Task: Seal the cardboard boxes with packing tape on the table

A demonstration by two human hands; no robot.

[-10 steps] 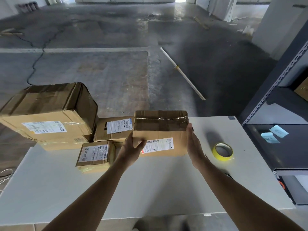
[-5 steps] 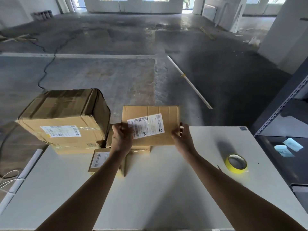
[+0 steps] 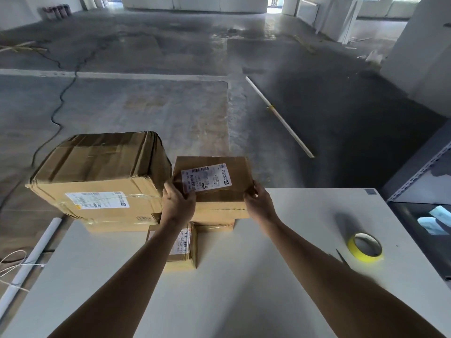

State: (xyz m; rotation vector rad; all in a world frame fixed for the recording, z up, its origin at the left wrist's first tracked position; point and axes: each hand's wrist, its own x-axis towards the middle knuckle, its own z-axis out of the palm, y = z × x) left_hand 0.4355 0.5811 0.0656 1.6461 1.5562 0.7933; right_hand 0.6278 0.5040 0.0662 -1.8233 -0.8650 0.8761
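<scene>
Holding: L hand (image 3: 178, 203) and R hand (image 3: 260, 204) both grasp the top box (image 3: 219, 201), one on each side, fingers curled round its near corners. Two hands b/c that keeps the box flat and straight.
Top box spot: far side of the table (image 3: 244, 289), right beside the big box (image 3: 97, 174), on a lower box (image 3: 214, 226). Can't tell if it sits all the way down or hangs a tiny bit above.
Why there: prob. being stacked w/ the others, so the boxes stay together in one pile.
Label: white sticker faces up, easy to read.
Lid: a shiny strip runs by the sticker, prob. tape, so I guess this one is done.
Big box: sits on a flat box (image 3: 114, 224) at the far L corner; tape shines on its front.
Small box: (image 3: 181, 247) lies alone in front of the pile, partly under the L arm.
Tape roll: yellow (image 3: 365, 247), lies flat on the R side, well apart from the boxes, near the R arm, so the R hand can grab it quick.
Dark thin thing: (image 3: 341, 257) just beside the roll; maybe a cutter, too small to tell.
Watch out: pile is close to the far edge; a hard push could tip a box off.
</scene>
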